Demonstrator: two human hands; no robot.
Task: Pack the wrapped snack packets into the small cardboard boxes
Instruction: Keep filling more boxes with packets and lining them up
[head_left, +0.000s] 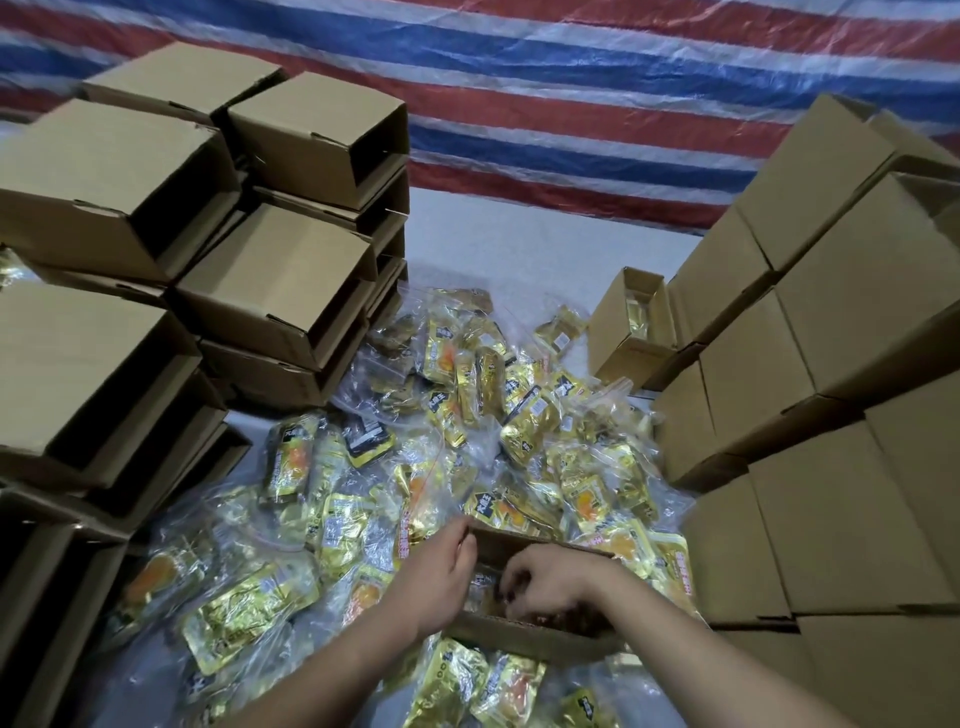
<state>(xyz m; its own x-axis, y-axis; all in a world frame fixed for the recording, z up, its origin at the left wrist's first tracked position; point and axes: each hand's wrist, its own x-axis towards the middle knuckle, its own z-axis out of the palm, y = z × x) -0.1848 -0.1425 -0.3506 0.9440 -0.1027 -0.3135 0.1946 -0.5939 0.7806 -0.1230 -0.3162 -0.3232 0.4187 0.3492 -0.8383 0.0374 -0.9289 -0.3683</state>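
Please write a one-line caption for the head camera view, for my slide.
Both hands, left and right, work inside a small open box amid gold snack packets.

From my feed, a red, white and blue striped tarp (571, 93) hangs across the back from ten o'clock to two o'clock. Below it I see a pale grey-white surface (519, 244) running from twelve o'clock toward the centre, meeting the tarp's lower edge.
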